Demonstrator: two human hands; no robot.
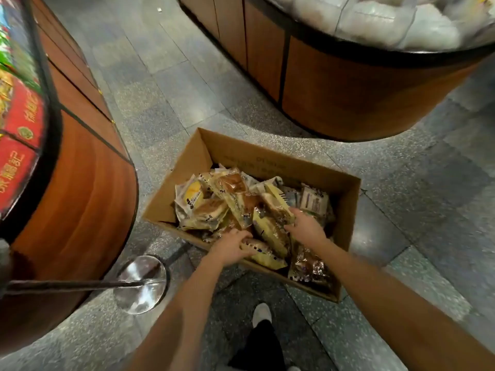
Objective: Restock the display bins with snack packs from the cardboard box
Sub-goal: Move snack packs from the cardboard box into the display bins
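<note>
As the left hand (pixel 232 248) grips a snack pack (pixel 265 255), right hand (pixel 306 226) touches another.

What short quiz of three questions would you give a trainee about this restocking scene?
1. True or false: the cardboard box stands on the floor between the left bin and the right bin.
2. The left hand and the right hand are: A) in the box, on the snack packs; B) on a bin rim; C) on a pole.
3. Fill in: the shiny stand base lies on the box's ___ side.
Key: 1 true; 2 A; 3 left.
</note>
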